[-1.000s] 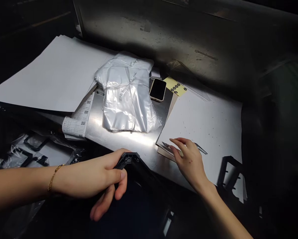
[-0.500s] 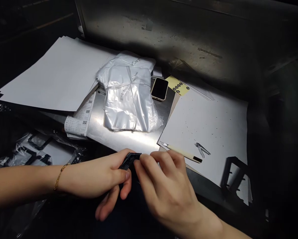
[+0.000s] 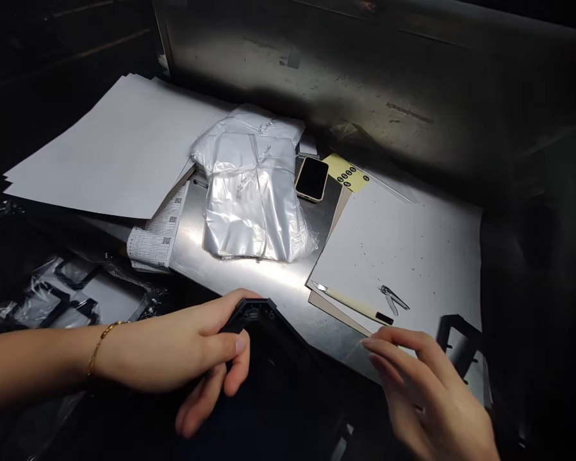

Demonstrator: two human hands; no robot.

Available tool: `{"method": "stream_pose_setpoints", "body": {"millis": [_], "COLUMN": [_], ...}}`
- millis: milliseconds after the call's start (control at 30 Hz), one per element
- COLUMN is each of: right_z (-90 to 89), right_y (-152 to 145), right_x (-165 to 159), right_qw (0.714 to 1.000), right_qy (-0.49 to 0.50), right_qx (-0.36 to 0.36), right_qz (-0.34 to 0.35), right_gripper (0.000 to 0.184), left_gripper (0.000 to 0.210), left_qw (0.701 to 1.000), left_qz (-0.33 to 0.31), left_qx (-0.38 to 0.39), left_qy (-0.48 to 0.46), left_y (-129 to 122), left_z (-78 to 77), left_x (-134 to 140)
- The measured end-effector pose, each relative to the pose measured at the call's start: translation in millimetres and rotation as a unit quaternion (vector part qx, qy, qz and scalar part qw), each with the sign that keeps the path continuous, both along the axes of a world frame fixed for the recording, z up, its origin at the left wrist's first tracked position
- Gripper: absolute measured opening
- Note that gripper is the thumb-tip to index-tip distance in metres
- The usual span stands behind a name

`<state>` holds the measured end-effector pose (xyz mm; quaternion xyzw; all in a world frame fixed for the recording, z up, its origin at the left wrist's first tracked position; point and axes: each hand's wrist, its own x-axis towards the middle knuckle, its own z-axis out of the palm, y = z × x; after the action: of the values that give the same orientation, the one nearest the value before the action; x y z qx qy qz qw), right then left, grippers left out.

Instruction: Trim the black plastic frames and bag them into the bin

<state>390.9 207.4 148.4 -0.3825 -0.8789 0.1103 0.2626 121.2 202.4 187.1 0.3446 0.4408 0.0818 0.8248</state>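
Observation:
A black angular plastic frame part (image 3: 257, 308) is pinched between the thumb and fingers of my left hand (image 3: 172, 352). Its bent corner faces up, and its far end fades into the dark below. My right hand (image 3: 432, 390) is off the part, at the lower right near the edge of the white sheets. Its fingers are loosely stretched, with nothing visible in them. Just above it lie a cream-handled craft knife (image 3: 352, 303) and metal nail clippers (image 3: 393, 299). Another black plastic frame (image 3: 458, 333) rests partly behind that hand, on the sheet's corner.
Dark specks dot the white sheets (image 3: 412, 237) on the right. A tied stack of clear plastic bags (image 3: 249, 211), a phone (image 3: 312, 178) and a yellow sticker sheet (image 3: 338, 168) lie behind. At left are large white sheets (image 3: 109, 147), printed labels (image 3: 150, 243) and bagged black frames (image 3: 52, 301).
My right hand has let go of the black frame part and moved right, towards the knife and clippers. More of the part shows in my left hand. The view has shifted slightly.

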Motion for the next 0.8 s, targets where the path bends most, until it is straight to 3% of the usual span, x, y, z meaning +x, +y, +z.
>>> {"method": "stream_pose_setpoints", "body": {"millis": [100,167,267,333,367,433,500,567,600,667,733,800], "right_z": [-20.3,-27.3,-32.0,-33.4,-33.1,-29.4,-22.4,-15.8,-14.5,-18.2,-31.3,-50.2], "right_y": [-8.4,-11.5,-9.0,-4.1,-1.4,3.7,8.7,16.1,21.9,40.2,67.5,99.2], "right_x": [5.4,1.4,-7.3,-13.1,-16.1,-22.6,-30.0,-38.6,-43.5,-54.6,-67.7,-82.8], "right_qw": [0.999,0.997,0.989,0.974,0.965,0.951,0.943,0.942,0.943,0.949,0.965,0.980], "right_qy": [-0.022,-0.020,0.000,0.018,0.028,0.030,0.005,-0.026,-0.037,-0.041,-0.041,-0.046], "right_qx": [0.022,-0.001,-0.007,-0.028,-0.060,-0.161,-0.249,-0.279,-0.278,-0.264,-0.234,-0.189], "right_qz": [0.036,0.079,0.150,0.225,0.253,0.262,0.221,0.186,0.181,0.166,0.115,0.049], "right_gripper": [0.050,0.053,0.043,0.023,0.019,0.035,0.039,0.033,0.029,0.025,0.027,0.026], "left_gripper": [0.013,0.007,0.011,0.020,0.027,0.035,0.031,0.028,0.027,0.031,0.028,0.033], "left_qw": [1.000,0.999,0.997,0.992,0.987,0.974,0.968,0.969,0.966,0.940,0.903,0.882], "left_qz": [0.019,0.029,0.040,0.049,0.061,0.087,0.073,0.041,0.066,0.199,0.331,0.402], "left_qx": [0.013,0.025,0.045,0.073,0.098,0.146,0.168,0.167,0.162,0.143,0.135,0.128], "left_qy": [-0.005,0.008,0.046,0.085,0.108,0.151,0.171,0.177,0.191,0.235,0.240,0.207], "left_y": [1.4,-0.6,-8.3,-15.9,-20.4,-30.9,-42.8,-54.0,-58.3,-62.9,-63.0,-62.4], "left_z": [-10.4,-26.5,-56.5,-69.6,-71.7,-66.3,-53.3,-42.4,-40.4,-44.2,-55.4,-68.7], "left_x": [0.8,1.4,-1.5,-7.3,-11.2,-19.6,-26.7,-30.7,-31.3,-31.3,-31.5,-33.9]}}
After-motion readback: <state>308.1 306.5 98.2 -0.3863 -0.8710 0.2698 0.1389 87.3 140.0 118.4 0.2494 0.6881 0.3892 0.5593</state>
